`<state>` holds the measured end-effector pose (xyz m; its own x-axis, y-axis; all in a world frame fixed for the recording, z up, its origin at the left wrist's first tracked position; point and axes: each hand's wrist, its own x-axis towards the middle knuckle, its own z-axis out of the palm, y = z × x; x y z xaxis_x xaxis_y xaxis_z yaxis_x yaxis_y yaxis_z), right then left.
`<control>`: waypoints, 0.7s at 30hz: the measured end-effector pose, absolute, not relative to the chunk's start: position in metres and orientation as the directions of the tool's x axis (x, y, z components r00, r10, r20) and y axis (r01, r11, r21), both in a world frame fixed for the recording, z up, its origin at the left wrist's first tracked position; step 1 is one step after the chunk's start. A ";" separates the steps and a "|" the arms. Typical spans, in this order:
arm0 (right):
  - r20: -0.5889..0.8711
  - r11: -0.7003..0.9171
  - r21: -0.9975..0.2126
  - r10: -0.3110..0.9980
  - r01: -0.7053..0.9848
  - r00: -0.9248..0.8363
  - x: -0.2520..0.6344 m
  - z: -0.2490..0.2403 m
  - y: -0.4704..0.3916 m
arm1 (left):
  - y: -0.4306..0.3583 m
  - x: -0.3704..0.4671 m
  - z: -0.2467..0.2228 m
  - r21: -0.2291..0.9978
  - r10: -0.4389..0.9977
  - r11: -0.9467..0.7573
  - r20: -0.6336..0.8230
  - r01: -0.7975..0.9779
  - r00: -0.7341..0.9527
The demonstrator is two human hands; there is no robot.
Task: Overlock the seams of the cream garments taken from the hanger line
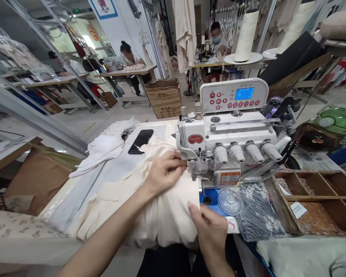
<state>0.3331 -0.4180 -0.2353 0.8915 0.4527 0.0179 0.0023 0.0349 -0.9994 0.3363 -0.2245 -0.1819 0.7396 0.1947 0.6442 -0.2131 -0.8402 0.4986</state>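
Note:
Cream fabric spreads over the table and hangs over its front edge. My left hand lies on the fabric just left of the sewing machine's needle area, its fingertips pressed together at the cloth beside the presser foot. Near the front edge, my right hand pinches the fabric's right border between thumb and fingers. The white sewing machine stands right behind the cloth, with its display lit. The cloth under the machine head is partly hidden by my left fingers.
A black phone and white garments lie at the table's left. Right of the machine are a clear round dish and a compartment tray. Behind stand a cardboard box and thread cones; several people sit at other tables.

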 end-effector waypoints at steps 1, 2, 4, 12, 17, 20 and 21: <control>0.055 0.036 -0.998 0.469 0.043 0.882 0.340 -0.232 -0.416 | -0.220 0.343 -0.181 0.498 0.224 -0.849 0.645 -0.179 0.731; 0.090 0.043 -0.996 0.483 0.080 0.871 0.346 -0.229 -0.415 | -0.217 0.346 -0.179 0.493 0.247 -0.856 0.651 -0.152 0.718; 0.185 0.021 -0.979 0.497 0.202 0.848 0.349 -0.229 -0.418 | -0.223 0.341 -0.177 0.468 0.282 -0.876 0.692 -0.116 0.664; 0.377 -0.367 -0.521 0.711 0.770 0.594 0.300 -0.252 -0.464 | -0.328 0.255 -0.210 0.467 0.244 -0.884 0.430 0.017 0.869; 0.299 -0.463 -0.342 0.772 0.818 0.562 0.280 -0.269 -0.491 | -0.348 0.228 -0.238 0.630 0.394 -0.763 0.278 0.143 0.876; 0.359 -0.411 -0.387 0.757 0.826 0.545 0.271 -0.277 -0.509 | -0.360 0.203 -0.254 0.646 0.465 -0.752 0.374 0.134 0.803; 0.385 -0.376 -0.399 0.759 0.836 0.525 0.268 -0.278 -0.514 | -0.365 0.194 -0.260 0.666 0.490 -0.736 0.406 0.118 0.771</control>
<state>0.2683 -0.5136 -0.2778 0.5255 0.7588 0.3849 0.8360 -0.3765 -0.3992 0.1945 -0.3647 -0.2597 0.7715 0.4903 0.4055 0.1178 -0.7364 0.6662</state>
